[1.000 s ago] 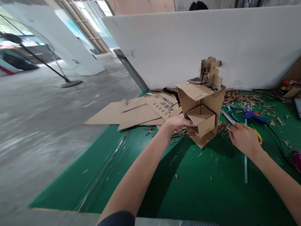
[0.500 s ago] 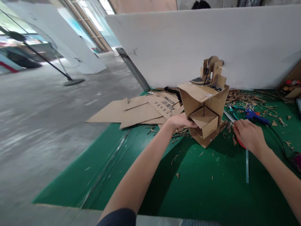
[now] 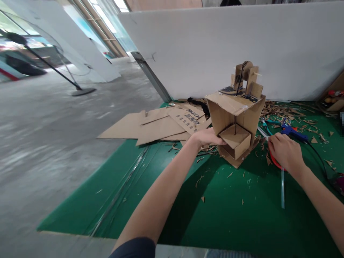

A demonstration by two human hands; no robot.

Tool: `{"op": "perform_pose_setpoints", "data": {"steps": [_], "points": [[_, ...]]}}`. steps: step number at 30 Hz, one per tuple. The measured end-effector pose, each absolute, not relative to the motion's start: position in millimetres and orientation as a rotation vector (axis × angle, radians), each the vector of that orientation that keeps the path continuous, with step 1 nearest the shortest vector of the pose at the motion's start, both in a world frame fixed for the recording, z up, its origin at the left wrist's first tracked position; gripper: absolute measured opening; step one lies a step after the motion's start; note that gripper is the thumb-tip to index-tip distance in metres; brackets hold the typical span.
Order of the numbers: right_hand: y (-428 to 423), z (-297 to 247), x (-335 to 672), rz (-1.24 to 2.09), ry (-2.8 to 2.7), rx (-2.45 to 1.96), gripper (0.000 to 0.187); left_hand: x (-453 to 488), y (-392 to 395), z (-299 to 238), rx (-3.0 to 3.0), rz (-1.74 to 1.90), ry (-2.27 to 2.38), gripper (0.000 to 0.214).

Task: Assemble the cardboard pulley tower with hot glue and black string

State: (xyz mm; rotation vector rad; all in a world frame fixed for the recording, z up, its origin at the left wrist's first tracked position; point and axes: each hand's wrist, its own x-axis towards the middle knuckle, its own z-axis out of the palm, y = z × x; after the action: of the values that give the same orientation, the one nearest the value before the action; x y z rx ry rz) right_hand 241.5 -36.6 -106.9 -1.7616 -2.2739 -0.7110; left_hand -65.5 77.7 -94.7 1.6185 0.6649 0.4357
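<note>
A cardboard model stands on the green tabletop, open at the front, with a smaller cardboard box inside it hanging from a dark cord. On its top a cardboard wheel sits between upright cardboard pieces. My left hand is closed on the model's lower left side, thumb at the inner box and the other fingers partly hidden. To the right, my right hand is closed around the red handles of a pair of scissors, blades pointing away toward the model.
Flat cardboard sheets lie at left. A blue glue gun with a cord rests beyond my right hand, near a clear glue stick. Cardboard scraps litter the back. A white board stands behind the green table.
The cardboard model has shifted slightly right with my left hand on it. My right hand has moved a little on the scissors, so more of the red handle shows.
</note>
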Motion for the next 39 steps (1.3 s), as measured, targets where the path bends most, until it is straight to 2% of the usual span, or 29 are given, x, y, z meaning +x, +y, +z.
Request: {"op": "perform_pose_setpoints", "data": {"steps": [4,9,14,20,24,39], "points": [[-38,-109,238,-0.655,-2.475,-1.682,0.020,-65,78,-97,1.633,0.453,0.691,0.056],[-42,-102,237,-0.717,-2.285,-1.680,0.027,-65,77,-94,1.640,0.452,0.684,0.056],[-37,-105,244,-0.662,-2.325,-1.691,0.028,-64,76,-93,1.617,0.436,0.680,0.066],[-35,-112,243,-0.125,-2.076,-1.665,0.016,-62,74,-96,1.553,0.455,0.644,0.072],[-37,-115,238,0.177,-2.158,-1.524,0.011,-62,74,-94,1.531,0.427,0.648,0.072],[-36,-123,236,-0.085,-2.307,-1.688,0.012,-62,73,-100,1.576,0.537,0.736,0.065]]}}
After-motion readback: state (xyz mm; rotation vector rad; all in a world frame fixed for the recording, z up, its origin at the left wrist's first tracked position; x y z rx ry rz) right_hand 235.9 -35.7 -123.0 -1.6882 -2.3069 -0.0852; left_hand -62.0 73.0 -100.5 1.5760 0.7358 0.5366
